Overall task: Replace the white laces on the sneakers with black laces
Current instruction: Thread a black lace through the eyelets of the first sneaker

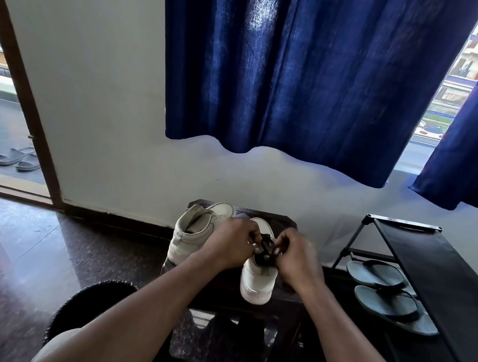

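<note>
Currently left hand (231,243) and right hand (297,260) both pinch the black lace (266,246) with curled fingers, over the sneaker (258,283) at front edge of the stool (281,218). Beside it, second sneaker (193,235) at left edge.

You are seeing daylight glowing through the far blue curtain (288,68) and glaring off the left floor (4,244); straight edges are bowing.
</note>
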`<action>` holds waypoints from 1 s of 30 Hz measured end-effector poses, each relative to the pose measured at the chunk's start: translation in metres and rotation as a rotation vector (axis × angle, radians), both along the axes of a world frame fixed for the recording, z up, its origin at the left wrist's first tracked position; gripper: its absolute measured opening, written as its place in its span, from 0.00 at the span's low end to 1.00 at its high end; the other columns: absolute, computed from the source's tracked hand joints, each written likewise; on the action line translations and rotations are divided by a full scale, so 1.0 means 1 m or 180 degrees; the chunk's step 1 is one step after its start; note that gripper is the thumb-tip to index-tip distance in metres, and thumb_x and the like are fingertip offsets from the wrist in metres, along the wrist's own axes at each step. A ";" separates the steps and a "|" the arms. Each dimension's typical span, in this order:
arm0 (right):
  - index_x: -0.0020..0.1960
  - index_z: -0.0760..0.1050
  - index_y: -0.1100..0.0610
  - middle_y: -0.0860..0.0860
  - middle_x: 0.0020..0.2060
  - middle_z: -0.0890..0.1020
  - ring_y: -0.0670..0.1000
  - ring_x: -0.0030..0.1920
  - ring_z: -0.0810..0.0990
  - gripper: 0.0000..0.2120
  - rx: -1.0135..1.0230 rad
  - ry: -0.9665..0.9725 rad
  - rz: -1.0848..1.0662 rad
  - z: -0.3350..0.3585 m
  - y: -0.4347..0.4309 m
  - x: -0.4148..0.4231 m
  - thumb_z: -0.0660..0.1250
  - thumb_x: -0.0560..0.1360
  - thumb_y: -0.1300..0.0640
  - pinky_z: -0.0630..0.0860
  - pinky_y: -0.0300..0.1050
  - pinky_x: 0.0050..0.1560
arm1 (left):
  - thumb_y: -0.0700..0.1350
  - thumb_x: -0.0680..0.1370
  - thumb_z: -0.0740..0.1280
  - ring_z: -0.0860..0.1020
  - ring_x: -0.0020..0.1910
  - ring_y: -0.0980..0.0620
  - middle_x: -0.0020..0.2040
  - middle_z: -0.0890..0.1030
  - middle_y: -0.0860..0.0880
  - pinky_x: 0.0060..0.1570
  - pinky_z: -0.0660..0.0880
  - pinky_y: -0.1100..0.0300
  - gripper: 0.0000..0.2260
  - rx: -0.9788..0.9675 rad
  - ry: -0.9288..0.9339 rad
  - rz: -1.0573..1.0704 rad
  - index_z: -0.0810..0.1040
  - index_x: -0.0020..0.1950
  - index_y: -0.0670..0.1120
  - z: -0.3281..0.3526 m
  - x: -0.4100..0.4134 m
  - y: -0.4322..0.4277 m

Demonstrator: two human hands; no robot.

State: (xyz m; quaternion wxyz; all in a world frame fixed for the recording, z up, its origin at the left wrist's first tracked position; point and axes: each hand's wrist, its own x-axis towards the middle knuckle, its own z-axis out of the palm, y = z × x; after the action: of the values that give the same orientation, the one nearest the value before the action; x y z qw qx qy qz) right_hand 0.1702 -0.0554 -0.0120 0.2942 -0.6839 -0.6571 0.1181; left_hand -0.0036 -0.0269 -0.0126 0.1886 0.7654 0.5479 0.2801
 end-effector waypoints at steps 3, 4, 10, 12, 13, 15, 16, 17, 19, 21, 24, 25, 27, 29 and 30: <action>0.58 0.77 0.47 0.49 0.52 0.76 0.53 0.51 0.80 0.21 -0.0040 0.0079 -0.0176 0.001 0.006 0.012 0.76 0.69 0.61 0.79 0.48 0.54 | 0.48 0.72 0.76 0.81 0.50 0.50 0.48 0.83 0.52 0.48 0.74 0.59 0.15 0.0044 0.0113 0.0063 0.81 0.58 0.53 -0.003 0.001 0.000; 0.63 0.77 0.48 0.50 0.56 0.76 0.54 0.54 0.80 0.25 -0.0154 0.0033 -0.0189 0.001 0.008 0.014 0.77 0.69 0.60 0.78 0.47 0.57 | 0.49 0.73 0.75 0.81 0.52 0.50 0.50 0.83 0.51 0.50 0.74 0.58 0.18 0.0040 0.0148 0.0074 0.80 0.63 0.53 -0.004 0.003 0.000; 0.54 0.85 0.52 0.51 0.52 0.84 0.54 0.53 0.83 0.16 0.0222 -0.0110 0.0116 -0.008 0.001 0.008 0.71 0.70 0.66 0.78 0.48 0.54 | 0.47 0.76 0.70 0.80 0.55 0.47 0.55 0.80 0.49 0.49 0.70 0.61 0.14 0.0242 0.0268 0.0081 0.84 0.61 0.57 -0.005 0.011 -0.008; 0.51 0.84 0.51 0.48 0.49 0.83 0.53 0.49 0.83 0.14 0.0406 -0.0184 0.0154 -0.014 0.000 0.007 0.72 0.70 0.65 0.78 0.48 0.49 | 0.48 0.77 0.70 0.80 0.55 0.47 0.56 0.79 0.48 0.48 0.69 0.61 0.13 0.0369 0.0336 0.0042 0.85 0.61 0.56 -0.005 0.010 -0.010; 0.52 0.84 0.51 0.48 0.49 0.82 0.52 0.48 0.82 0.13 0.0441 -0.0224 0.0160 -0.015 0.000 0.007 0.73 0.71 0.64 0.78 0.48 0.48 | 0.48 0.77 0.70 0.79 0.55 0.47 0.57 0.79 0.48 0.48 0.70 0.61 0.13 0.0382 0.0370 0.0022 0.85 0.61 0.56 -0.004 0.008 -0.011; 0.52 0.84 0.51 0.47 0.50 0.81 0.52 0.47 0.82 0.10 0.0495 -0.0279 0.0176 -0.019 -0.001 0.007 0.74 0.73 0.61 0.78 0.50 0.45 | 0.49 0.78 0.69 0.80 0.55 0.45 0.58 0.78 0.47 0.49 0.75 0.58 0.12 0.0319 0.0460 -0.0050 0.86 0.61 0.55 -0.005 0.007 -0.012; 0.52 0.85 0.52 0.47 0.50 0.81 0.52 0.47 0.82 0.08 0.0545 -0.0310 0.0212 -0.021 -0.001 0.008 0.74 0.74 0.59 0.78 0.51 0.44 | 0.50 0.79 0.69 0.80 0.56 0.43 0.59 0.78 0.46 0.50 0.77 0.55 0.11 0.0276 0.0526 -0.0109 0.86 0.59 0.53 -0.005 0.007 -0.012; 0.51 0.85 0.52 0.46 0.49 0.80 0.51 0.46 0.82 0.06 0.0603 -0.0333 0.0254 -0.024 -0.002 0.009 0.75 0.74 0.57 0.78 0.50 0.43 | 0.50 0.79 0.69 0.80 0.56 0.42 0.60 0.78 0.46 0.53 0.79 0.51 0.11 0.0222 0.0581 -0.0173 0.86 0.58 0.51 -0.005 0.006 -0.013; 0.48 0.85 0.52 0.45 0.48 0.79 0.50 0.44 0.81 0.03 0.0682 -0.0370 0.0321 -0.029 -0.005 0.011 0.76 0.75 0.54 0.78 0.50 0.42 | 0.52 0.78 0.70 0.80 0.58 0.44 0.61 0.77 0.47 0.57 0.78 0.50 0.11 0.0111 0.0560 -0.0249 0.86 0.57 0.49 -0.007 0.004 -0.013; 0.47 0.85 0.54 0.44 0.48 0.78 0.49 0.45 0.81 0.04 0.0604 -0.0320 0.0382 -0.034 -0.005 0.014 0.76 0.75 0.54 0.78 0.49 0.43 | 0.53 0.76 0.73 0.79 0.59 0.49 0.62 0.76 0.50 0.60 0.76 0.53 0.11 -0.0015 0.0404 -0.0281 0.87 0.56 0.52 -0.009 0.001 -0.013; 0.53 0.86 0.53 0.42 0.52 0.77 0.49 0.51 0.80 0.12 0.0499 -0.0186 0.0686 -0.039 -0.011 0.021 0.74 0.72 0.50 0.76 0.43 0.51 | 0.49 0.72 0.77 0.77 0.56 0.58 0.61 0.73 0.53 0.62 0.74 0.60 0.14 -0.0230 0.0126 -0.0458 0.86 0.57 0.54 -0.017 -0.007 -0.012; 0.55 0.86 0.52 0.41 0.54 0.77 0.49 0.54 0.79 0.15 0.0445 -0.0286 0.0798 -0.042 -0.014 0.023 0.73 0.71 0.47 0.75 0.42 0.54 | 0.47 0.71 0.77 0.76 0.52 0.62 0.60 0.73 0.54 0.60 0.73 0.64 0.15 -0.0283 0.0059 -0.0523 0.86 0.57 0.54 -0.020 -0.010 -0.012; 0.58 0.84 0.51 0.41 0.59 0.75 0.49 0.59 0.75 0.19 0.0313 -0.0535 0.0886 -0.048 -0.018 0.025 0.75 0.72 0.43 0.74 0.42 0.57 | 0.40 0.70 0.76 0.76 0.47 0.61 0.58 0.72 0.55 0.53 0.70 0.72 0.17 -0.0281 0.0009 -0.0540 0.86 0.58 0.53 -0.027 -0.012 -0.011; 0.59 0.83 0.51 0.41 0.61 0.74 0.49 0.61 0.74 0.19 0.0288 -0.0651 0.0742 -0.051 -0.019 0.023 0.76 0.72 0.44 0.76 0.44 0.56 | 0.38 0.70 0.74 0.79 0.50 0.55 0.59 0.74 0.55 0.55 0.74 0.68 0.18 -0.0165 -0.0004 -0.0447 0.86 0.58 0.53 -0.031 -0.009 -0.010; 0.59 0.83 0.51 0.41 0.62 0.74 0.50 0.61 0.74 0.18 0.0313 -0.0700 0.0645 -0.050 -0.018 0.021 0.76 0.72 0.46 0.77 0.45 0.55 | 0.38 0.70 0.73 0.79 0.53 0.54 0.60 0.76 0.55 0.57 0.76 0.63 0.18 -0.0091 0.0006 -0.0399 0.86 0.58 0.53 -0.032 -0.007 -0.009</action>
State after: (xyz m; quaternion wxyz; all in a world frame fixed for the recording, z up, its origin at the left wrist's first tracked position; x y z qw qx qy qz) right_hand 0.1909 -0.0738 -0.0624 0.2402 -0.6077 -0.7560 0.0394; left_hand -0.0106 -0.0354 -0.0448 0.2161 0.7957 0.5030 0.2592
